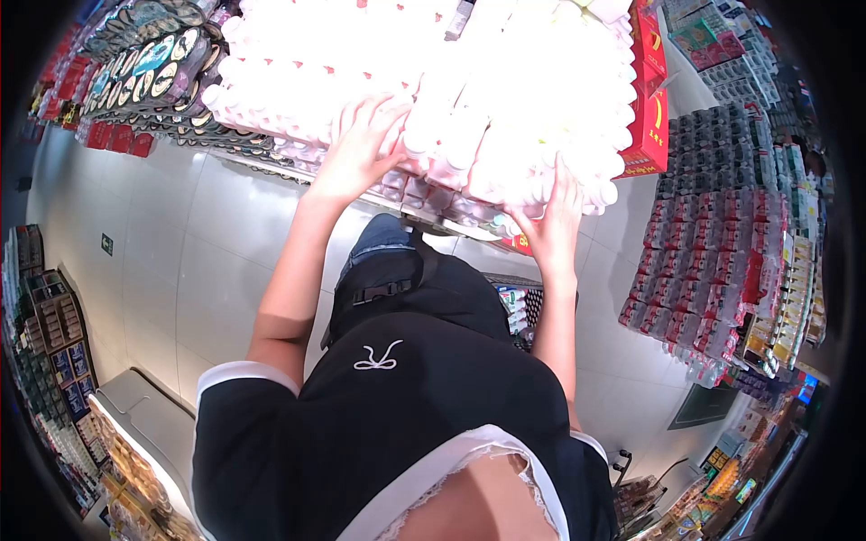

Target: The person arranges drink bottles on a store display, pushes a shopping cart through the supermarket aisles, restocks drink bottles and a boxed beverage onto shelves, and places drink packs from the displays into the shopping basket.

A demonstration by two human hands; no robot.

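Observation:
A broad stack of pale pink-and-white bottles (505, 126) fills the top of the head view, washed out by bright light. My left hand (368, 149) lies against the front part of these bottles, its fingers spread and the thumb pointing right. Farther right, my right hand (555, 221) touches the front edge of the stack with fingers stretched forward and thumb apart. Several bottles lie between my two hands. Glare hides the labels, and I cannot tell whether either hand bears any weight.
Red printed boxes (645, 117) border the stack's right side. Dark oval-topped packs (167, 72) stand to its left. At right rises a tall pile of shrink-wrapped red-and-clear packs (704, 234). A basket or cart with goods (519, 311) is beside my right hip. Pale tiles (162, 261) cover the floor.

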